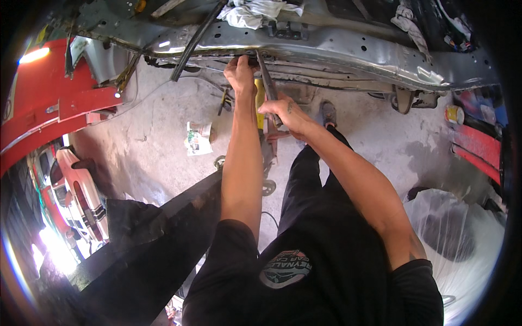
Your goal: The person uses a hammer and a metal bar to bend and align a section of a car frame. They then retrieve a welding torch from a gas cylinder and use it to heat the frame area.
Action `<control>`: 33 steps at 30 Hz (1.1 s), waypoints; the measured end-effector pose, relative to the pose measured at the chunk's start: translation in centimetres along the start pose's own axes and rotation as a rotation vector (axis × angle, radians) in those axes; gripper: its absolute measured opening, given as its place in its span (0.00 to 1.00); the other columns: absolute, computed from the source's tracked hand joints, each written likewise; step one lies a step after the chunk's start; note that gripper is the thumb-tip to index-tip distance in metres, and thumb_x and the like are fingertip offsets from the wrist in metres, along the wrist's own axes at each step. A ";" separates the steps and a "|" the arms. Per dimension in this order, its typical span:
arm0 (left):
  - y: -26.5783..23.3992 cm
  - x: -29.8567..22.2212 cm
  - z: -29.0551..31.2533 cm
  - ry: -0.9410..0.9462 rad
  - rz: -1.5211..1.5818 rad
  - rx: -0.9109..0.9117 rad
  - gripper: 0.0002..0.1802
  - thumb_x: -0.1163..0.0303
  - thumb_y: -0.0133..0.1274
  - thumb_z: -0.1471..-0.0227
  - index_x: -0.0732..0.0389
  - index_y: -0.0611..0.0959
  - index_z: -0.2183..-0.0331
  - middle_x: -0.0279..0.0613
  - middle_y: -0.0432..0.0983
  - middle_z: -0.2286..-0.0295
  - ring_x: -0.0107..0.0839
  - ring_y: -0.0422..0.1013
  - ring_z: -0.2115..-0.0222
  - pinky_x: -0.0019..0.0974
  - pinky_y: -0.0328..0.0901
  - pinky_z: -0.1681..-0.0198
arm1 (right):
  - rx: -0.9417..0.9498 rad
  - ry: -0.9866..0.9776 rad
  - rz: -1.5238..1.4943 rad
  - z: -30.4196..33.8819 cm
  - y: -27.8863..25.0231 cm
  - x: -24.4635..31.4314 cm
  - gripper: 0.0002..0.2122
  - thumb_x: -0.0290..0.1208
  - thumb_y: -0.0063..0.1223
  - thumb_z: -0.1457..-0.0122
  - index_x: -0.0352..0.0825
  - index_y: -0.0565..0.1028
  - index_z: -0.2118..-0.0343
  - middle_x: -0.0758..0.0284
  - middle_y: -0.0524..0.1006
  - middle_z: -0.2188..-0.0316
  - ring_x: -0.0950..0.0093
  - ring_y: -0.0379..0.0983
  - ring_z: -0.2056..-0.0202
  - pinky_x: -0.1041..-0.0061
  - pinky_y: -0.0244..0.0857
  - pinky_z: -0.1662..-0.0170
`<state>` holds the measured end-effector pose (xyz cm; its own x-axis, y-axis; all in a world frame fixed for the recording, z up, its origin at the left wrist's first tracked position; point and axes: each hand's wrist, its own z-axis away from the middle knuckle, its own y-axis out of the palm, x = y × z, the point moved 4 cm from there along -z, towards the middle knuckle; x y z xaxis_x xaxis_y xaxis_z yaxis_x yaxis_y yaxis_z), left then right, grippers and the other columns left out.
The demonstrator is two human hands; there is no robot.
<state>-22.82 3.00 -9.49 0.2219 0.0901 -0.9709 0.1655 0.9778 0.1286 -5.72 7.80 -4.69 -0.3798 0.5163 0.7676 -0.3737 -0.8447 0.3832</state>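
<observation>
A bare silver-grey car body sill [337, 46] runs across the far side. My left hand [239, 75] is raised against its lower edge with the fingers curled; whatever they hold is hidden. In my right hand [289, 114] is a long, dark metal bar [266, 76], gripped near its close end. The bar's far end reaches up to the sill's lower edge, just right of my left hand. Below my hands stands a yellow upright part [260, 106], partly covered by my left forearm.
White rags [253, 13] lie on the body above the sill. A long black strip [198, 41] leans across it. A dark beam [179, 206] slants along my left side. Printed paper [198, 138] lies on the concrete floor. Red panels [60, 103] stand left, plastic sheeting [462, 239] right.
</observation>
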 end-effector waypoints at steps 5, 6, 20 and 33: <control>-0.1 0.3 0.2 0.007 0.022 0.014 0.10 0.74 0.49 0.47 0.75 0.78 0.69 0.47 0.77 0.73 0.30 0.73 0.78 0.33 0.73 0.75 | 0.013 -0.075 0.039 0.3 0.1 0.7 0.13 0.37 0.59 0.53 0.36 0.72 0.67 0.72 0.69 0.75 0.79 0.63 0.71 0.77 0.55 0.66; 0.1 0.1 0.4 0.001 0.035 0.029 0.10 0.74 0.49 0.46 0.74 0.78 0.69 0.46 0.77 0.73 0.30 0.73 0.77 0.33 0.73 0.75 | 0.009 -0.082 0.064 0.2 0.0 0.6 0.13 0.37 0.59 0.53 0.36 0.72 0.68 0.72 0.70 0.75 0.79 0.63 0.71 0.77 0.55 0.66; -0.6 -1.4 6.1 -0.221 0.123 -0.059 0.16 0.63 0.48 0.39 0.70 0.76 0.62 0.44 0.75 0.70 0.31 0.73 0.74 0.32 0.68 0.75 | -0.039 -0.075 0.116 -0.1 0.1 0.1 0.14 0.36 0.57 0.52 0.35 0.74 0.64 0.71 0.72 0.74 0.79 0.67 0.71 0.77 0.59 0.67; -2.1 -3.0 20.4 -0.490 -0.033 0.174 0.39 0.36 0.40 0.40 0.60 0.67 0.43 0.43 0.67 0.57 0.33 0.65 0.62 0.42 0.66 0.57 | 0.021 0.078 -0.032 -0.2 0.5 0.0 0.18 0.46 0.58 0.46 0.32 0.75 0.71 0.62 0.77 0.75 0.72 0.73 0.77 0.71 0.64 0.76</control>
<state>-4.23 -3.18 -2.71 0.6306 -0.0798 -0.7720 0.3277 0.9291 0.1717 -6.10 7.38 -4.63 -0.4326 0.5518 0.7130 -0.3695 -0.8299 0.4180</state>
